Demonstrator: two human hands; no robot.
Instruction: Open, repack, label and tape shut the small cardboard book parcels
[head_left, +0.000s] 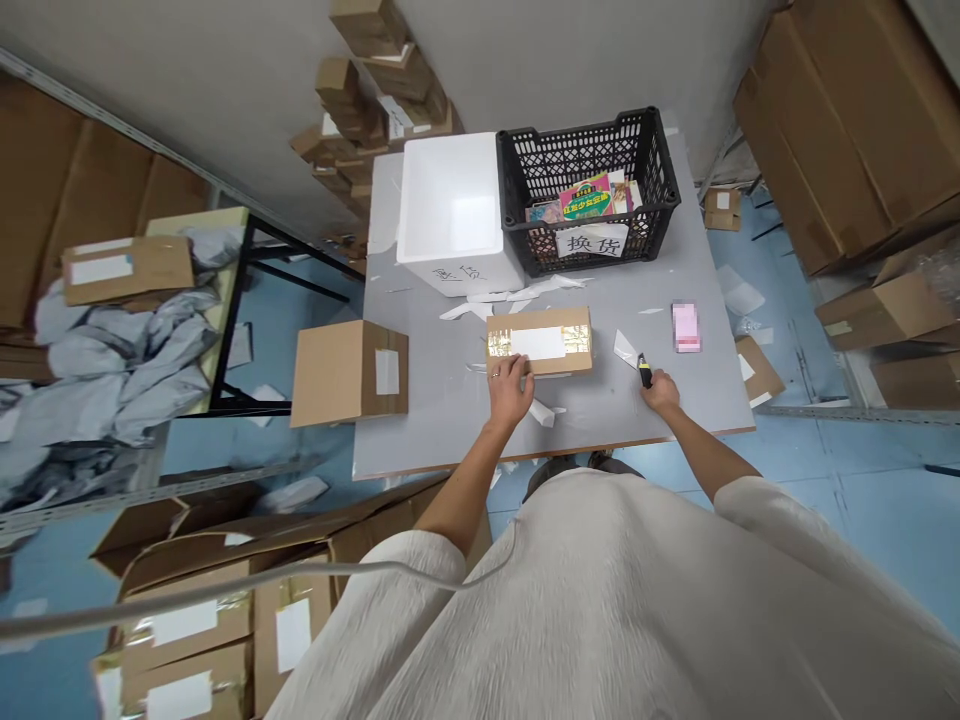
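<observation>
A small taped cardboard box [541, 341] with a white label lies on the grey table [450, 420]. My left hand [510, 388] rests on its near left corner, fingers curled over the edge. My right hand [661, 390] is closed round a yellow and black utility knife [643, 370], to the right of the box and apart from it. A white paper scrap [624, 346] lies just beyond the knife's tip.
A white foam box [454, 212] and a black plastic crate [589, 190] with books stand at the table's back. A pink packet [685, 326] lies to the right, a brown carton [349, 372] overhangs the left edge. Cartons crowd the floor all around.
</observation>
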